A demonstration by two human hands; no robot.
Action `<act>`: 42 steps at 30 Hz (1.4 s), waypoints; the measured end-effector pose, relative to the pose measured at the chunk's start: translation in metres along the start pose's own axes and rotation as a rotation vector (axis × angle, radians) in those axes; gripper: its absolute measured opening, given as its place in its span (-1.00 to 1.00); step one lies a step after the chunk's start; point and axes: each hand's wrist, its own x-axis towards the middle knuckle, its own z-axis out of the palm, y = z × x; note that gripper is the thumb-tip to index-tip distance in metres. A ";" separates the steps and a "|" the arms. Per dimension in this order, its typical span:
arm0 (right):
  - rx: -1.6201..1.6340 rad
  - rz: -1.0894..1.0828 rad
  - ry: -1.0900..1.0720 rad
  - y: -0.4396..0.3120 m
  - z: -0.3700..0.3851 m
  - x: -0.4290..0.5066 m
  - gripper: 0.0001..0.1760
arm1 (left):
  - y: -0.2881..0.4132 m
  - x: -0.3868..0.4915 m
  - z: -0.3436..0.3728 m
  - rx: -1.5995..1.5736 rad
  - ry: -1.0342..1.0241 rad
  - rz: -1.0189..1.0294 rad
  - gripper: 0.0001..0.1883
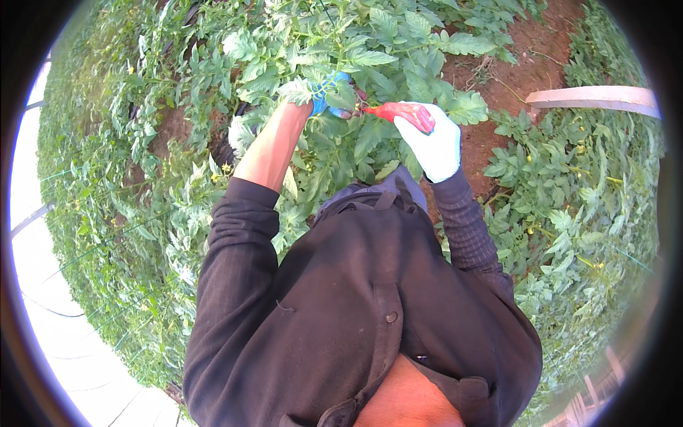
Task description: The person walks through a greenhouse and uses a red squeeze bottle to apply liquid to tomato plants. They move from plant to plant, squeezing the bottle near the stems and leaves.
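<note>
My right hand [435,141], in a white glove, is closed around a red plastic squeeze bottle [408,115]. The bottle lies nearly level, its narrow red nozzle pointing left at a plant stem. My left hand [328,99], in a blue glove, is among the leaves just left of the nozzle, its fingers partly covered by foliage. Whether those fingers grip the stem cannot be made out. Leafy tomato plants [368,53] rise around both hands, and a few leaves hang over the left wrist.
Dense rows of tomato plants [565,160] with small yellow flowers stand on both sides. Reddish bare soil [480,144] shows to the right. A pale curved post or slab [592,99] reaches in from the right edge. Thin green strings [114,240] run through the plants at left.
</note>
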 end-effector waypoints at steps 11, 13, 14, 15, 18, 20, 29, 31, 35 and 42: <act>0.001 0.037 0.010 -0.006 0.000 0.002 -0.74 | -0.001 -0.001 0.000 0.015 -0.003 0.015 -0.57; 0.016 0.068 0.004 -0.009 0.000 0.001 -0.74 | -0.002 -0.001 -0.002 0.003 -0.007 0.013 -0.57; 0.021 0.085 0.001 -0.011 -0.001 0.001 -0.74 | -0.003 -0.002 -0.003 -0.005 -0.008 0.013 -0.57; 0.020 0.098 -0.001 -0.012 -0.002 0.001 -0.75 | -0.003 -0.002 -0.005 -0.026 -0.008 0.008 -0.57; 0.046 0.127 0.033 -0.015 -0.003 0.003 -0.75 | -0.006 -0.003 -0.008 -0.054 -0.022 0.006 -0.56; 0.022 0.114 0.048 -0.015 -0.003 0.006 -0.75 | -0.008 -0.004 -0.013 -0.128 -0.034 -0.008 -0.56; -0.009 0.083 0.004 -0.009 -0.002 0.011 -0.73 | -0.011 -0.006 -0.018 -0.092 -0.044 -0.004 -0.55; -0.019 0.066 0.007 -0.009 -0.001 0.012 -0.74 | -0.008 -0.004 -0.014 -0.031 -0.040 0.000 -0.55; -0.069 0.072 0.000 -0.014 0.002 0.016 -0.75 | -0.008 0.000 -0.010 0.100 -0.056 0.010 -0.54; 0.061 0.014 -0.041 -0.033 -0.018 0.024 -0.85 | -0.060 0.024 -0.022 -0.353 -0.031 -0.010 -0.53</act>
